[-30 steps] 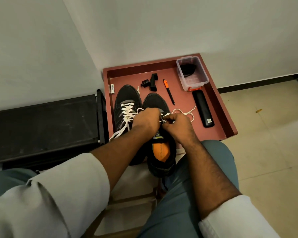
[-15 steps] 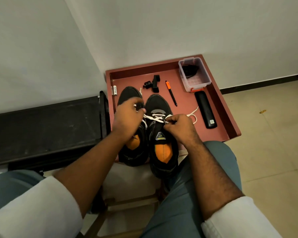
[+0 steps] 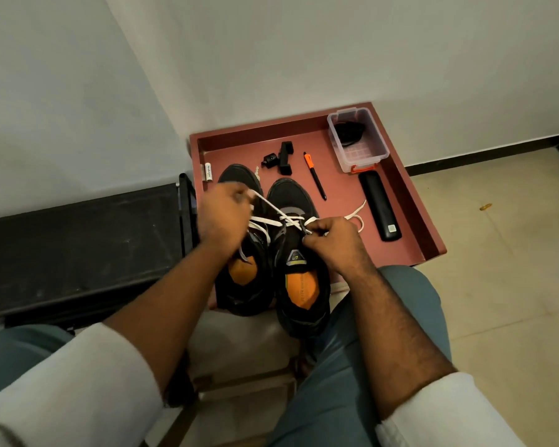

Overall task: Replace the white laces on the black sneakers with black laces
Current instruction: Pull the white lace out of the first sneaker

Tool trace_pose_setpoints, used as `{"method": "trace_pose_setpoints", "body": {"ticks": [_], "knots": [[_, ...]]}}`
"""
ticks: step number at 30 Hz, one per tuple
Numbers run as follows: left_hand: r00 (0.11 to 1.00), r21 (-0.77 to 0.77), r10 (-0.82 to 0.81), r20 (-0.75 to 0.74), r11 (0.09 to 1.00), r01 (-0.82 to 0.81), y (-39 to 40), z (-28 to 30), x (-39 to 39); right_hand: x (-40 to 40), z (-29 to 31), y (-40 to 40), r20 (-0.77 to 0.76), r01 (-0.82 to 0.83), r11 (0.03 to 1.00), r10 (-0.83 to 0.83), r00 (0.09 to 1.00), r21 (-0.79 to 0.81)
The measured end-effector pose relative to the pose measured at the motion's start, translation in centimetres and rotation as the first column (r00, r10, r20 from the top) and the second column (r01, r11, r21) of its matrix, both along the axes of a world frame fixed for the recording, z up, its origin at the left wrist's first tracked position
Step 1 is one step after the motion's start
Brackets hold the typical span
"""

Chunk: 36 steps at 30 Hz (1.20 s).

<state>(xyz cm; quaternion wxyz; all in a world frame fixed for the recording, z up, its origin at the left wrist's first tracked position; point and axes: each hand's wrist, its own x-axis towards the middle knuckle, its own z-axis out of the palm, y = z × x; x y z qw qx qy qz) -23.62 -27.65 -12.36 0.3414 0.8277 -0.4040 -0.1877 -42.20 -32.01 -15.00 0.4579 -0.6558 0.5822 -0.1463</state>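
Two black sneakers with orange insoles stand side by side at the near edge of a red tray [image 3: 410, 201]. My left hand [image 3: 225, 214] hovers over the left sneaker [image 3: 242, 285] and grips a strand of the white lace [image 3: 271, 206], drawn taut from the right sneaker [image 3: 300, 272]. My right hand [image 3: 331, 240] pinches the lace at that shoe's eyelets. A loose lace end [image 3: 357, 211] trails right across the tray. Black laces [image 3: 349, 132] lie coiled in a clear plastic box [image 3: 363, 153] at the tray's far right corner.
On the tray lie an orange-capped black pen [image 3: 315, 177], a small black clamp [image 3: 279, 162], a black rectangular case [image 3: 380, 208] and a small white tube [image 3: 208, 172]. A black bench [image 3: 78, 250] runs along the left wall. Tiled floor [image 3: 504, 253] lies to the right.
My left hand has left the right sneaker and pulled a lace strand out to the upper left, over the left sneaker. My right hand stayed at the eyelets.
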Motion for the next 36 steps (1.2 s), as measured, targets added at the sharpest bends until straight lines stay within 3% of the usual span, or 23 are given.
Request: {"method": "trace_pose_setpoints", "body": {"ticks": [2,4,6,7,9,11,12,14,15,17,19,21,23,26,29,31,33,36], "knots": [[0.947,-0.155,0.302,-0.11,0.936,-0.317,0.7,0.6,4.0,0.0,0.0,0.0,0.015,0.002,1.0,-0.002,1.0,-0.002],[0.786,-0.236,0.544,-0.294,0.755,-0.612,1.3,0.9,7.8,0.0,0.2,0.1,0.008,-0.004,1.0,0.004,1.0,-0.016],[0.66,-0.251,0.631,-0.408,0.618,-0.745,2.0,0.8,10.1,0.1,0.3,0.1,-0.001,-0.006,1.0,0.006,1.0,-0.027],[0.643,-0.243,0.631,-0.434,0.605,-0.758,2.4,0.7,10.3,0.2,0.3,0.2,-0.005,-0.005,0.999,0.004,1.0,-0.031],[0.734,-0.235,0.563,-0.379,0.709,-0.665,2.9,0.5,8.6,0.2,0.3,0.3,-0.011,-0.01,0.999,0.01,1.0,-0.047],[0.944,-0.173,0.284,-0.166,0.934,-0.312,2.8,0.7,4.3,0.3,0.2,0.2,-0.021,-0.024,0.996,0.023,1.0,-0.081],[0.99,-0.076,0.077,-0.117,0.993,-0.087,2.5,0.6,1.8,0.3,0.2,0.2,-0.022,-0.025,0.996,0.023,0.999,-0.088],[0.967,0.154,-0.246,-0.066,0.955,0.253,1.3,-0.4,-2.3,0.3,0.0,0.2,-0.013,-0.012,0.997,0.011,1.0,-0.074],[0.937,0.277,-0.348,-0.014,0.899,0.338,0.5,-0.7,-3.8,0.2,-0.2,0.2,-0.003,-0.009,0.998,0.009,1.0,-0.066],[0.864,0.479,-0.493,0.105,0.786,0.39,-0.9,-0.8,-5.5,-0.1,-0.4,0.1,0.012,-0.028,0.998,0.028,1.0,-0.061],[0.79,0.578,-0.581,0.195,0.719,0.386,-1.6,-0.4,-6.2,-0.2,-0.4,0.0,0.018,-0.04,0.998,0.041,0.999,-0.049],[0.787,0.552,-0.582,0.205,0.733,0.398,-1.8,-0.4,-5.9,-0.2,-0.4,0.0,0.019,-0.032,0.998,0.033,0.999,-0.048],[0.888,0.416,-0.441,0.132,0.837,0.355,-1.2,-0.5,-4.6,-0.2,-0.5,0.0,0.026,-0.011,0.998,0.013,1.0,-0.058],[0.996,0.168,-0.085,-0.023,0.982,0.088,0.3,-0.3,-1.1,-0.4,-0.5,-0.2,0.024,0.045,0.998,-0.043,0.999,-0.051],[0.984,0.049,0.176,-0.037,0.983,-0.174,2.6,0.9,3.9,-0.3,-0.5,-0.2,-0.006,0.025,0.998,-0.026,1.0,-0.065],[0.983,0.059,0.185,-0.017,0.981,-0.183,3.7,1.6,5.6,0.0,-0.4,-0.1,-0.025,0.002,0.997,-0.004,1.0,-0.078],[0.995,0.114,0.095,0.011,0.989,-0.096,3.9,2.1,5.0,0.2,-0.5,-0.3,-0.048,-0.023,0.997,0.02,0.999,-0.078],[0.965,0.166,-0.221,0.139,0.966,0.197,2.8,1.8,1.2,0.5,-0.6,-0.3,-0.081,-0.043,0.995,0.036,0.996,-0.085]]}}
